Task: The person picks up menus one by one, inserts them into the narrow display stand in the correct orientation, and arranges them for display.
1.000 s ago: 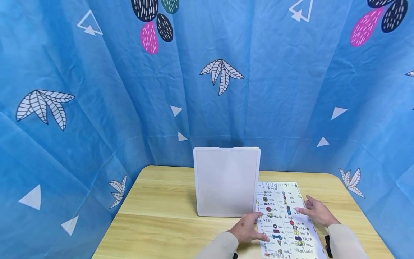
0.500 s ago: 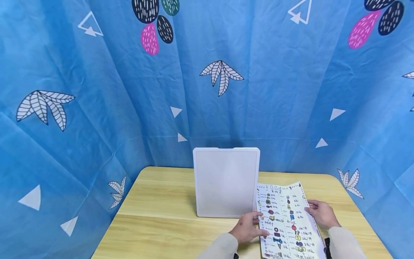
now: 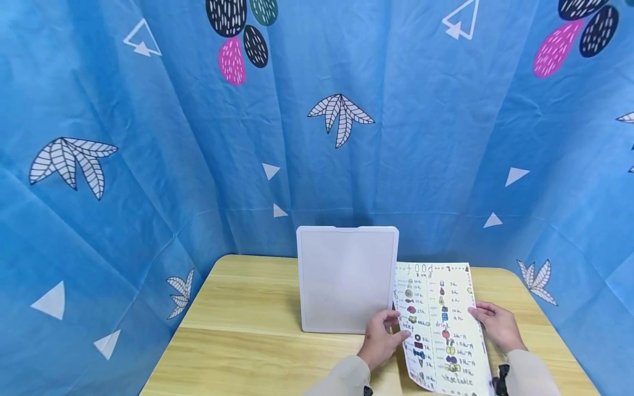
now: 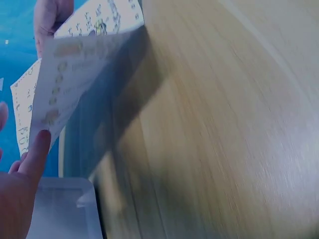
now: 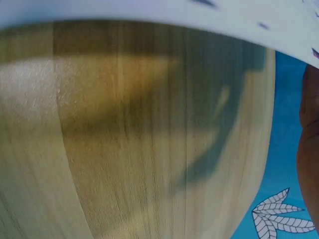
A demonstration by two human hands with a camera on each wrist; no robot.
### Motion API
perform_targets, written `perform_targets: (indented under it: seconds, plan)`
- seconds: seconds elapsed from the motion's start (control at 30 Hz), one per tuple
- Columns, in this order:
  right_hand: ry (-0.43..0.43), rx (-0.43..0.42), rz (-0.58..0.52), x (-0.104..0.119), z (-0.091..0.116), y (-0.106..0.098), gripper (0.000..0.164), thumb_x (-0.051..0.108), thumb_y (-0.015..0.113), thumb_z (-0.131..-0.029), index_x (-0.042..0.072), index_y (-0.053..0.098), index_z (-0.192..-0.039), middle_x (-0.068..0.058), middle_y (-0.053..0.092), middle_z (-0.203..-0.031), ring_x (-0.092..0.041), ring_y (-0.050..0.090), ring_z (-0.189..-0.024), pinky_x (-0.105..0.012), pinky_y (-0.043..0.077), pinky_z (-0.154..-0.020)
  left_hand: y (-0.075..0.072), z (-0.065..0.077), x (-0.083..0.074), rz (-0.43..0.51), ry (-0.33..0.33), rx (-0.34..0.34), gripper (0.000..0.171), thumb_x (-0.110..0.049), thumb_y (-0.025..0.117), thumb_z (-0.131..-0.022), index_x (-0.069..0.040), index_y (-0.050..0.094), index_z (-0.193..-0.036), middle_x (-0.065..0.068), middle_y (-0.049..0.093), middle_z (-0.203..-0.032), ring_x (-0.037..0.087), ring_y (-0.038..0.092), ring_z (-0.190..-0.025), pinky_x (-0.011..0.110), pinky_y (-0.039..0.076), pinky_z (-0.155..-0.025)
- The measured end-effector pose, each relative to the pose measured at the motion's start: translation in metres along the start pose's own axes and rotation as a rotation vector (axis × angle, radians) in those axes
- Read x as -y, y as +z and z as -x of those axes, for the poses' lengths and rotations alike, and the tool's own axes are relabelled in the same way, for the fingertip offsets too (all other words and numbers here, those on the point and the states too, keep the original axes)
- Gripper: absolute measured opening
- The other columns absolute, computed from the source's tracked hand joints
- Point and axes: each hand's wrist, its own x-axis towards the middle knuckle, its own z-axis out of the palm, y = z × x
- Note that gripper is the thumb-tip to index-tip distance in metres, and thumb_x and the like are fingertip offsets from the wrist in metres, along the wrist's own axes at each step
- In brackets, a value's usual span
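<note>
A hand-drawn paper menu (image 3: 436,330), headed "food" and with small coloured pictures and prices, is raised off the table between both hands. My left hand (image 3: 380,338) pinches its left edge, fingers behind the sheet and thumb in front. At the right edge, my right hand (image 3: 497,325) grips the paper with thumb in front. In the left wrist view the sheet (image 4: 65,74) bends, its plain back facing the camera. The right wrist view shows only the paper's edge (image 5: 209,22) and part of the right hand (image 5: 310,139).
A white square board (image 3: 348,280) stands upright just left of the menu, near the left hand. Under everything is a light wooden table (image 3: 238,330). Blue patterned cloth (image 3: 421,154) hangs behind and at both sides.
The menu has risen from lying on the table and now hangs tilted upward in both hands. The right hand has closed on its right edge; the left hand has lifted slightly.
</note>
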Motion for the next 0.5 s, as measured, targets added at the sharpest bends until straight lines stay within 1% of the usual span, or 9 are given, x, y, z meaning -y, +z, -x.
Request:
perform_targets:
  seconds: [0.03,0.13,0.2,0.23,0.27,0.4,0.47,0.5]
  plan:
    - [0.006,-0.005,-0.025,0.000,0.000,-0.001,0.054,0.023,0.067,-0.097,-0.015,0.051,-0.132,-0.006,0.071,-0.092,-0.008,0.064,-0.073,-0.025,0.055,-0.063,0.001,0.000,-0.001,0.016,0.001,-0.024,0.042,0.001,0.085,-0.073,-0.007,0.068,-0.110,0.003,0.068,-0.105,0.021,0.066,-0.102,0.041,0.050,-0.099]
    - [0.029,-0.020,-0.102,0.002,0.002,-0.002,0.055,0.022,0.067,-0.097,-0.014,0.048,-0.135,0.001,0.070,-0.089,-0.004,0.064,-0.073,-0.023,0.057,-0.066,0.003,0.001,-0.004,0.021,0.032,-0.082,0.040,0.002,0.085,-0.071,-0.008,0.068,-0.106,0.000,0.067,-0.103,0.019,0.066,-0.099,0.038,0.050,-0.097]
    - [0.032,-0.027,-0.160,0.004,0.002,-0.004,0.059,0.022,0.068,-0.097,-0.014,0.046,-0.137,0.006,0.069,-0.087,-0.001,0.064,-0.073,-0.022,0.057,-0.067,0.004,0.001,-0.007,0.021,0.050,-0.113,0.040,0.002,0.086,-0.070,-0.008,0.067,-0.105,-0.002,0.067,-0.102,0.017,0.066,-0.097,0.035,0.051,-0.094]
    - [0.032,-0.029,-0.190,0.005,0.003,-0.004,0.060,0.022,0.068,-0.097,-0.015,0.045,-0.138,0.008,0.069,-0.086,-0.001,0.064,-0.074,-0.021,0.057,-0.068,0.004,0.001,-0.009,0.024,0.048,-0.126,0.040,0.002,0.086,-0.070,-0.009,0.067,-0.104,-0.003,0.067,-0.101,0.015,0.065,-0.096,0.032,0.052,-0.093]
    - [0.037,-0.032,-0.215,0.005,0.003,-0.005,0.060,0.021,0.068,-0.096,-0.014,0.044,-0.138,0.010,0.068,-0.086,0.000,0.064,-0.074,-0.020,0.057,-0.069,0.004,0.001,-0.010,0.023,0.058,-0.136,0.040,0.003,0.085,-0.070,-0.008,0.067,-0.104,-0.004,0.067,-0.100,0.014,0.066,-0.094,0.030,0.054,-0.089]
    - [0.045,-0.042,-0.275,0.008,0.004,-0.007,0.059,0.020,0.068,-0.097,-0.014,0.043,-0.139,0.016,0.066,-0.082,0.001,0.064,-0.074,-0.020,0.057,-0.071,0.003,-0.001,-0.017,0.070,0.036,-0.163,0.038,0.007,0.083,-0.071,-0.008,0.068,-0.103,-0.005,0.068,-0.094,0.008,0.066,-0.084,0.021,0.056,-0.076]
    - [0.042,-0.036,-0.302,0.008,0.004,-0.008,0.056,0.020,0.068,-0.097,-0.013,0.046,-0.136,0.016,0.066,-0.081,0.000,0.065,-0.075,-0.021,0.058,-0.071,0.003,-0.002,-0.019,0.089,0.036,-0.175,0.036,0.010,0.081,-0.072,-0.005,0.069,-0.102,-0.003,0.069,-0.090,0.008,0.067,-0.078,0.020,0.057,-0.070]
    - [0.040,-0.030,-0.331,0.009,0.004,-0.009,0.052,0.020,0.069,-0.096,-0.011,0.049,-0.133,0.016,0.066,-0.081,-0.001,0.066,-0.075,-0.021,0.058,-0.072,0.002,-0.003,-0.020,0.100,0.026,-0.182,0.035,0.010,0.081,-0.073,-0.005,0.069,-0.102,-0.002,0.069,-0.088,0.008,0.067,-0.077,0.019,0.057,-0.068]
